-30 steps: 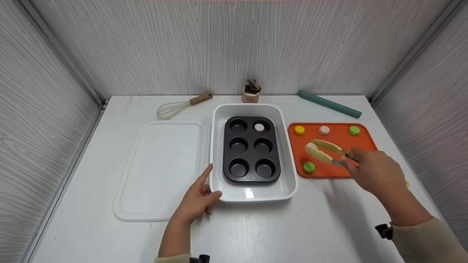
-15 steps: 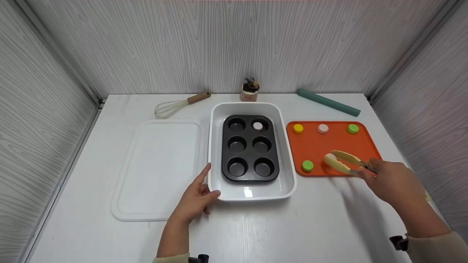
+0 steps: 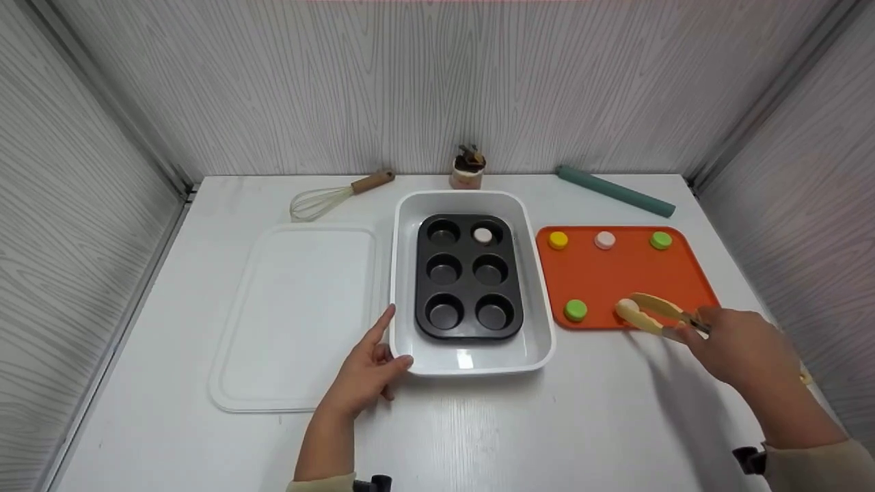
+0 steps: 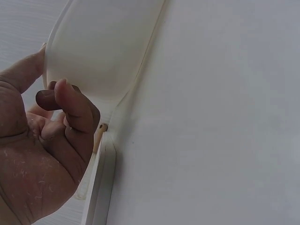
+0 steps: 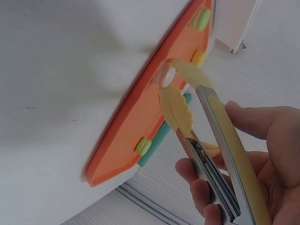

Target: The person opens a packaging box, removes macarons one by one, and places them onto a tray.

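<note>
My left hand (image 3: 369, 372) holds the front left corner of a white rectangular tub (image 3: 547, 355), thumb on the rim and index finger along the side. Inside the tub sits a black muffin tin (image 3: 468, 294); its far right cup contains a pale pink macaron (image 3: 482, 236). My right hand (image 3: 742, 345) grips yellow tongs with metal arms (image 5: 220, 136). Between their tips is a pale pink macaron (image 5: 165, 75), low over the front edge of an orange tray (image 3: 595, 273). On that tray also lie a yellow macaron (image 3: 558, 240), a pink macaron (image 3: 604, 240) and two green macarons (image 3: 575, 310).
A clear flat lid (image 3: 301, 314) lies left of the tub. Along the back are a whisk (image 3: 342, 195), a small decorated cup (image 3: 467, 169) and a green rolling pin (image 3: 615, 191). Wood-patterned walls (image 3: 437, 82) enclose the table's back and sides.
My right hand has moved the tongs and pink macaron rightward and nearer, from over the orange tray's left half to its front edge. My left hand stays on the tub.
</note>
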The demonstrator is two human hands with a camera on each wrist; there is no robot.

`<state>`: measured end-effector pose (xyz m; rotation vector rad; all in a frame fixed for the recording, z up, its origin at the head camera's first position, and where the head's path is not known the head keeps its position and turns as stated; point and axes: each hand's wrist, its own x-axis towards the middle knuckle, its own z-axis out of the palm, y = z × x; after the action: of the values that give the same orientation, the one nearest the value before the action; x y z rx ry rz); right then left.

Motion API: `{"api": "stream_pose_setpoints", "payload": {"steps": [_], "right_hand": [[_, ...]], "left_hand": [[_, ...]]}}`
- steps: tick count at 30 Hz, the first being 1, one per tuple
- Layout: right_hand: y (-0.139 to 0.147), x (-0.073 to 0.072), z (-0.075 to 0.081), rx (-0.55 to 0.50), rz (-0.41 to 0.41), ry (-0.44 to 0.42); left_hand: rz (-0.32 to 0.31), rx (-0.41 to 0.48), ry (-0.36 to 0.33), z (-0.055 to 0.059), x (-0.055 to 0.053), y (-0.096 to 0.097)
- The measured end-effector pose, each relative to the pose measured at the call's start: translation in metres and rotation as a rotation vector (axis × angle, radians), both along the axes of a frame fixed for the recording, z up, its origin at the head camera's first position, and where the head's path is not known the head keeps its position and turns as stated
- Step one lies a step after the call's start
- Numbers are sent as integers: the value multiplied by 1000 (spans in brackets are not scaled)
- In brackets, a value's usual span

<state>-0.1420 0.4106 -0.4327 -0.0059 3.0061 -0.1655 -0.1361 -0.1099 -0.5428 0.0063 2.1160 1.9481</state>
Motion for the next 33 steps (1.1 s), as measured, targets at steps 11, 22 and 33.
{"api": "stream_pose_setpoints", "payload": {"steps": [11,22,33], "right_hand": [[-2,-5,7,-72,-89,58],[-51,-44,29,-72,-73,104],[-143,-98,45,-116,12,50]], "left_hand": [[4,-8,2,1,-1,0],[2,-4,-9,0,0,-2],[0,-28,-8,1,-2,1]]}}
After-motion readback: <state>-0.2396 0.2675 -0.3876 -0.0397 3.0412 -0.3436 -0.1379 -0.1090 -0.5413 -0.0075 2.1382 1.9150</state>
